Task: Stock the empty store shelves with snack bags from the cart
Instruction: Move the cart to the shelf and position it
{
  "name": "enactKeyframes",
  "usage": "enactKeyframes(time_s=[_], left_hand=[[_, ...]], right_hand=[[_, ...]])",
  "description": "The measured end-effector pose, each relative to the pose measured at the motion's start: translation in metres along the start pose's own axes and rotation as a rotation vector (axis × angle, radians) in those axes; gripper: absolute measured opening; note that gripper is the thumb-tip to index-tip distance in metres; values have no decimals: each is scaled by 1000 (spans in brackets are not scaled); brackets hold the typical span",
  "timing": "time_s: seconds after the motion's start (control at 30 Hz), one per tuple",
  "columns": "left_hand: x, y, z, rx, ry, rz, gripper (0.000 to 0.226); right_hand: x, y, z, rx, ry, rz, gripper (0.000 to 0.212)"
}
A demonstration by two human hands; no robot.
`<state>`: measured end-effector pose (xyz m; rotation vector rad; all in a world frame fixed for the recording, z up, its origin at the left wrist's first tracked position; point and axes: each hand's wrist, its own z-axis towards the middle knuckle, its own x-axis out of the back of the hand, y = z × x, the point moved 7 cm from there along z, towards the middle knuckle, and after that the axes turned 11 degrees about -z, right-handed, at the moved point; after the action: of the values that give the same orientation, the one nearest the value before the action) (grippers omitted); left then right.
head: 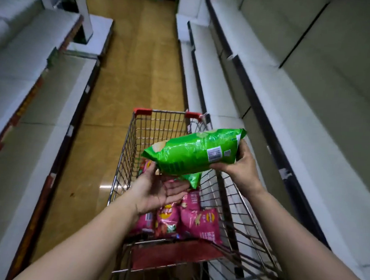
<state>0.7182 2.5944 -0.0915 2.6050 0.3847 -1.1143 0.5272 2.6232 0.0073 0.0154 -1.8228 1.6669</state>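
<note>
Two hands are over my cart (122,157) in the head view. My right hand (241,165) clasps one end of a green snack bag (192,153), held tilted above the basket. My left hand (161,190) is spread wide, palm up, beneath it. Pink snack bags (198,223) lie inside; the shelves (268,106) on my right are bare.

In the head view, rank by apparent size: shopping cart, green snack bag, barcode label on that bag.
1. Shopping cart
2. Green snack bag, held by the right hand
3. Barcode label
</note>
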Motion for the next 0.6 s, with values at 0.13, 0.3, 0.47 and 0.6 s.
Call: enactKeyframes(time_s=[0.13,0.3,0.47,0.6], left_hand=[[-50,-8,-25,-4,-200,-1,70],[-118,-21,-80,57,-576,-111,60],[-158,-36,-97,-177,-684,-46,89],[-186,-79,-110,-151,-775,-6,85]], right_hand=[[43,-32,-22,77,100,74,67],[80,-66,-51,211,129,34,74],[104,-68,-83,36,155,368,79],[106,-90,-117,17,32,372,92]])
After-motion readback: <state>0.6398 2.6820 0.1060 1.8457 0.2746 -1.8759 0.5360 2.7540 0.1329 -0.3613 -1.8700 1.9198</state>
